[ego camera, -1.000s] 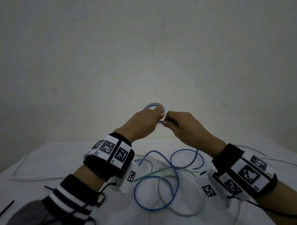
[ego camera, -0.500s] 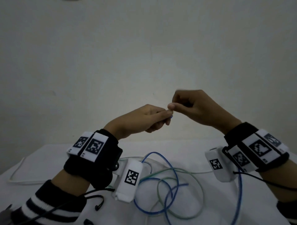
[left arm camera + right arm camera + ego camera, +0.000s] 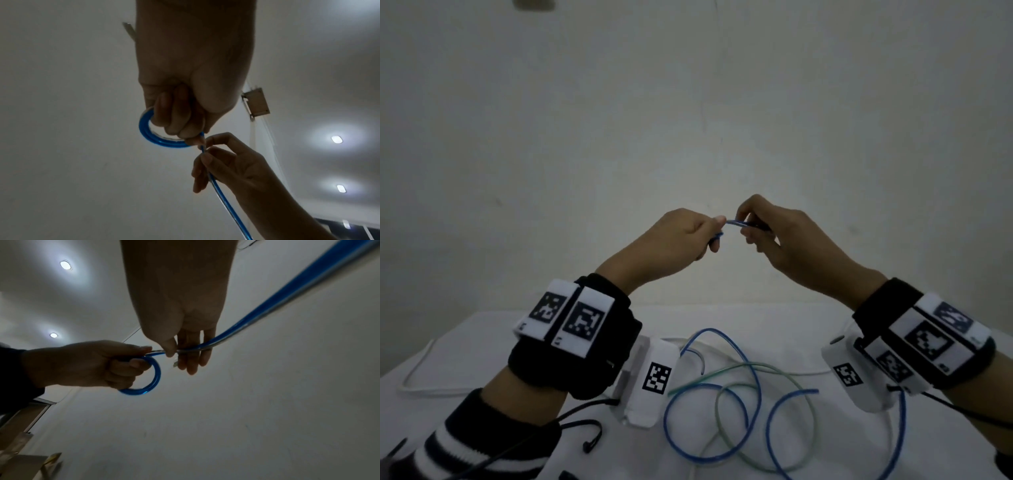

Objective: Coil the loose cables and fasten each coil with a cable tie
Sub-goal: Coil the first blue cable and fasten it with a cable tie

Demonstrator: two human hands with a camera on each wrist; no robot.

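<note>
The left hand [image 3: 185, 91] grips a small blue coil [image 3: 156, 138] in curled fingers [image 3: 174, 113], held up above the counter [image 3: 774, 329], likely so the turns cannot spring apart. Just beside it, the right hand [image 3: 180, 318] pinches the cable [image 3: 267, 305] between thumb and fingers, seemingly to guide the next turn onto the coil. The cable's slack hangs down to loose loops [image 3: 705, 418] on the counter, tangled with a green cable [image 3: 767, 370]. No tie is fastened yet.

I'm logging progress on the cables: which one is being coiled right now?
The blue cable: the left hand grips its small coil, the right hand pinches its free run. The green cable and white cable lie loose.
</note>
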